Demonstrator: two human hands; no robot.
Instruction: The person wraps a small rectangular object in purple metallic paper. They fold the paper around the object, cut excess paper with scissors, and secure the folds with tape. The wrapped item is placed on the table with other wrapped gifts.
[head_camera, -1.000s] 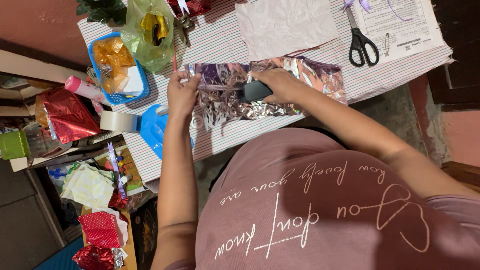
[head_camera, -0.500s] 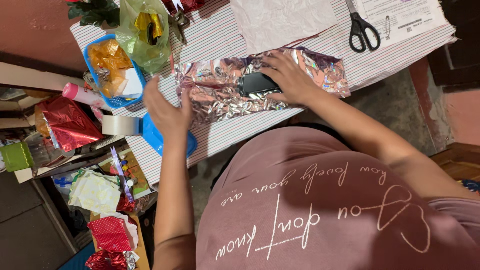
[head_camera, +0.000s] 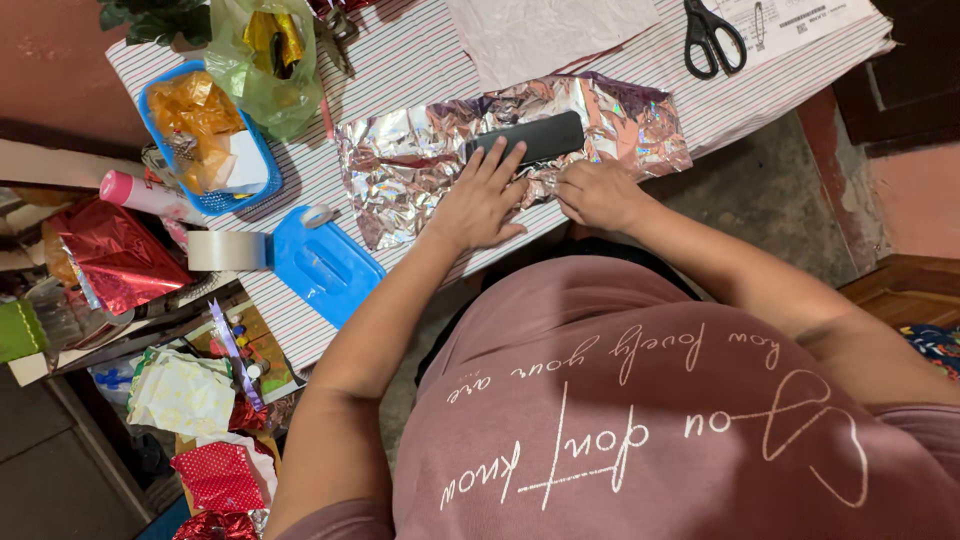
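Note:
A crinkled sheet of shiny silver wrapping foil (head_camera: 420, 150) lies spread on the striped table. A flat black rectangular object (head_camera: 540, 135) rests on its middle. My left hand (head_camera: 482, 200) lies flat on the foil, fingers spread, fingertips touching the near left end of the black object. My right hand (head_camera: 598, 192) is curled at the foil's near edge, just below the black object, pinching the foil there.
Black scissors (head_camera: 708, 35) and printed paper lie at the far right, white crumpled paper (head_camera: 550, 30) behind the foil. A blue basket (head_camera: 200, 130), a green bag (head_camera: 262, 60), a tape roll (head_camera: 225, 250) and a blue plastic board (head_camera: 325, 265) sit left. The table's striped edge (head_camera: 780, 100) drops off right.
My left hand moved right from the air by the foil's left end onto the foil beside the black object. My right hand came off the black object down to the foil's near edge.

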